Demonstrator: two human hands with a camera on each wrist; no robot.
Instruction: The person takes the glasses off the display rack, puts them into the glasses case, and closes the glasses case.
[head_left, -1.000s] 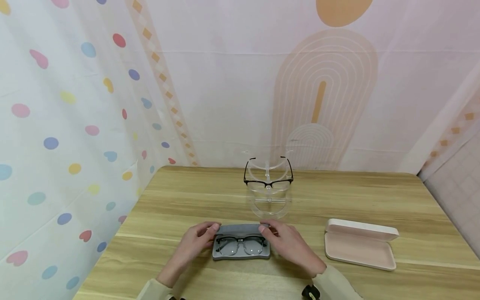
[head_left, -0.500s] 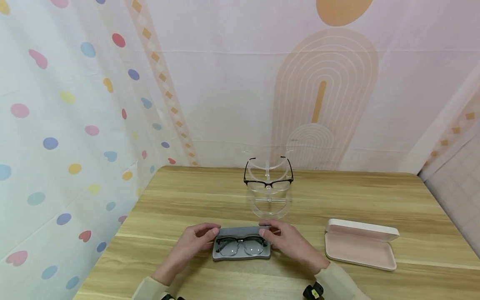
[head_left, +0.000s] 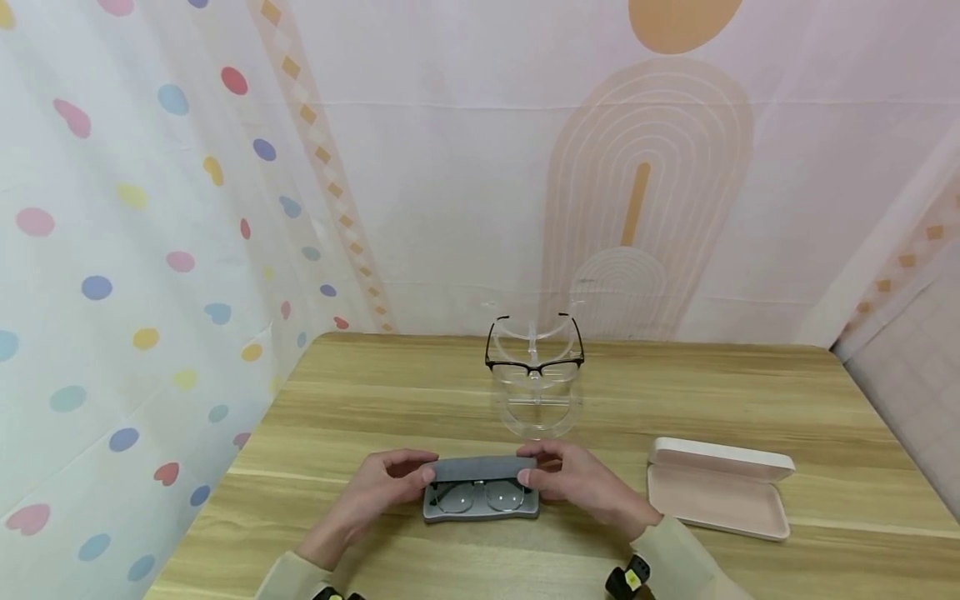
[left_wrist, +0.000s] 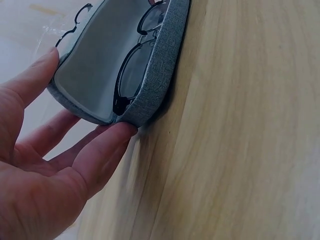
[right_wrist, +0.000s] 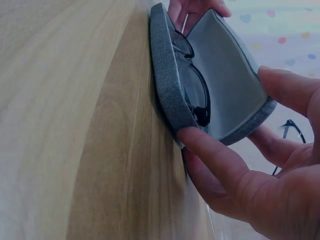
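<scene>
A grey fabric glasses case (head_left: pixel 480 516) lies on the table in front of the person, its lid (head_left: pixel 472 469) tilted partway over the base. Inside rests a pair of dark-browed glasses (head_left: pixel 504 497), the upper rim hidden by the lid in the head view. My left hand (head_left: pixel 381 485) grips the case's left end, with one finger on the lid's edge and another at the base corner in the left wrist view. At the right end, my right hand (head_left: pixel 591 485) holds lid and base the same way. The pale lining (right_wrist: pixel 227 75) shows in the right wrist view.
Behind the case stands a clear display stand (head_left: pixel 542 427) bearing black-framed glasses (head_left: pixel 534 367). To the right lies a white case (head_left: pixel 720 500) with pink lining, its lid raised. The wooden table (head_left: pixel 375 392) meets a patterned curtain (head_left: pixel 450 208) at the back.
The grey case's lid has swung down and toward the person, now covering the tops of the glasses inside. Both hands have moved slightly with it. The stand and white case stay put.
</scene>
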